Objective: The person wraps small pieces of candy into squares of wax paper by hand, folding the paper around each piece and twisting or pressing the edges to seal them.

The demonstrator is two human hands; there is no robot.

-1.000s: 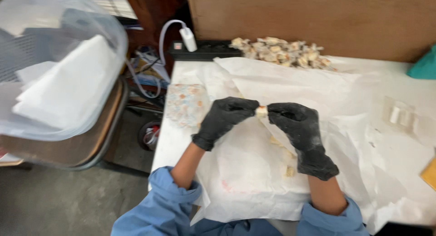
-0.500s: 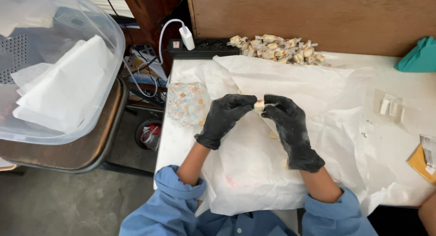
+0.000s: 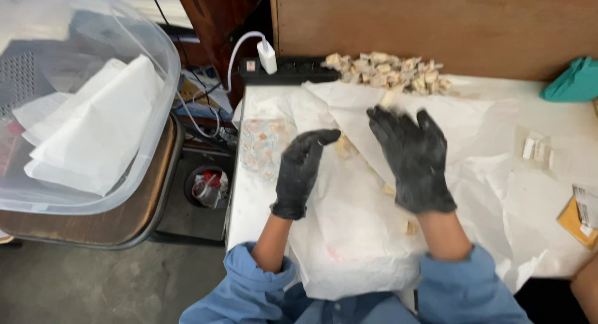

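A small pale piece (image 3: 389,98) lies just beyond the right hand (image 3: 414,162), nearer the pile of wrapped pieces (image 3: 386,70). That hand is raised, fingers spread, empty; the left hand (image 3: 301,171) curls loosely, empty.

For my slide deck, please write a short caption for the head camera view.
Two black-gloved hands, left and right, open above white paper, with a pile of small wrapped pieces behind.

Heap of small pale wrapped pieces (image 3: 385,70) behind crumpled white paper sheet (image 3: 374,237) on table (image 3: 249,199); clear plastic tub (image 3: 81,100) left.
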